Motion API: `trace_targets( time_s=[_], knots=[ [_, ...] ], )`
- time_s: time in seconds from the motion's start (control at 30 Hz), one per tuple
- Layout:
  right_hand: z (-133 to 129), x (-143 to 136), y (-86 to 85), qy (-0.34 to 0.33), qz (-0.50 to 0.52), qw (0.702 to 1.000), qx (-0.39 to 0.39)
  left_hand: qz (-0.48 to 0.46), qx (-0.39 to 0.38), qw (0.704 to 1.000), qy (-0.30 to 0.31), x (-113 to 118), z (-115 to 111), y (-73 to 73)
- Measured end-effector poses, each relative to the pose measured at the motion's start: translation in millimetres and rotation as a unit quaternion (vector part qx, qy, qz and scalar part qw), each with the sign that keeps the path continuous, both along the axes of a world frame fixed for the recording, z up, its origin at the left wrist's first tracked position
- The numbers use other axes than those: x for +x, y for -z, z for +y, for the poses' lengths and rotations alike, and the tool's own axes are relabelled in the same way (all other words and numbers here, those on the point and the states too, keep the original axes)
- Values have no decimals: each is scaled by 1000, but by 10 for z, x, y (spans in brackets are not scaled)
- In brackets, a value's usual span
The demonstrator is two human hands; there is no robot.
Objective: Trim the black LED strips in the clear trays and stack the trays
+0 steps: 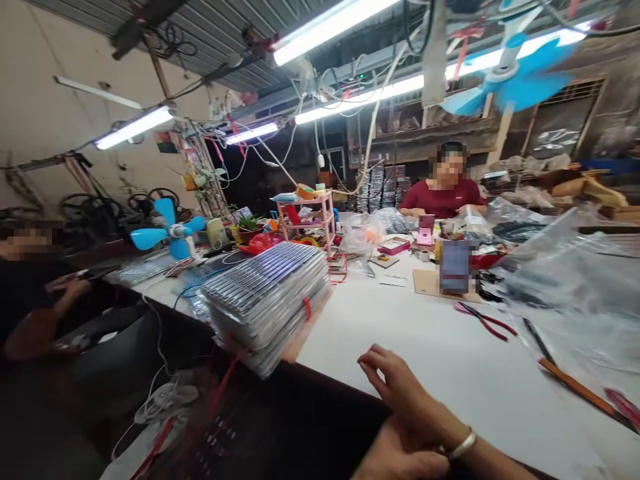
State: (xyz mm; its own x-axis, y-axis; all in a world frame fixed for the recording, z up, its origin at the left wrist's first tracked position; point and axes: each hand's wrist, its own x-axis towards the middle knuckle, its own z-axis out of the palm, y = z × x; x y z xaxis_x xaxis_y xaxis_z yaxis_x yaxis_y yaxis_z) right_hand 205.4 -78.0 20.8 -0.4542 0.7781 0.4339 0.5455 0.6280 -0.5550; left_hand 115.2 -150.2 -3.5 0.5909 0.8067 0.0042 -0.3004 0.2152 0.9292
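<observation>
My right hand [395,377] is over the near edge of the white table [370,327], its fingers loosely bent and apart with nothing in them. A pale bangle [464,443] circles that wrist. At the bottom of the view, my left hand [400,453] is closed around the right wrist, just below the bangle. Left of my hands, a tall stack of plastic-wrapped packs [270,287] rests on the table edge with a red tie. Red-handled pliers [487,320] lie beyond my right hand.
A brown-handled tool [575,383] and clear plastic sheeting [575,293] lie at the right. A phone [455,267] stands on cardboard farther back. Behind the stack is a pink rack [327,223]. Blue fans [179,230] are in view. One person sits across the table, another at the left.
</observation>
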Motion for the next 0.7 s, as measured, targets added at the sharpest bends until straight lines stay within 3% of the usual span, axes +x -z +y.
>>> trace_targets(
  time_s=[0.07, 0.13, 0.2, 0.27, 0.3, 0.33, 0.37, 0.43, 0.5, 0.6, 0.7],
  knots=[
    [328, -56, -143, -17, -48, 998, 32, 110, 69, 988, -88, -493, 45, -267],
    [694, -90, -270, -20, -75, 996, 46, 228, 201, 925, -226, -1031, 98, -576],
    [1058, -158, -387, -16, -99, 993, 63, 313, 309, 812, -384, -1579, 167, -855],
    [1397, -303, -510, -8, -112, 991, 78, 390, 407, 650, -511, -2099, 268, -1047],
    [1554, -408, -577, -4, -115, 990, 85, 418, 440, 578, -546, -2336, 332, -1099],
    [1703, -529, -648, 2, -116, 989, 91, 448, 457, 525, -562, -2554, 405, -1119],
    [1844, -663, -721, 8, -115, 989, 96, 475, 466, 490, -563, -2750, 483, -1110],
    [2105, -939, -871, 25, -108, 988, 102, 533, 456, 466, -540, -3065, 646, -1018],
    [2334, -1190, -1007, 49, -96, 989, 100, 572, 432, 475, -510, -3271, 791, -874],
    [2582, -1448, -1132, 76, -78, 991, 79, 596, 400, 487, -498, -3393, 923, -690],
    [2635, -1510, -1109, 84, -60, 993, 61, 590, 398, 467, -526, -3421, 929, -628]
  ],
)
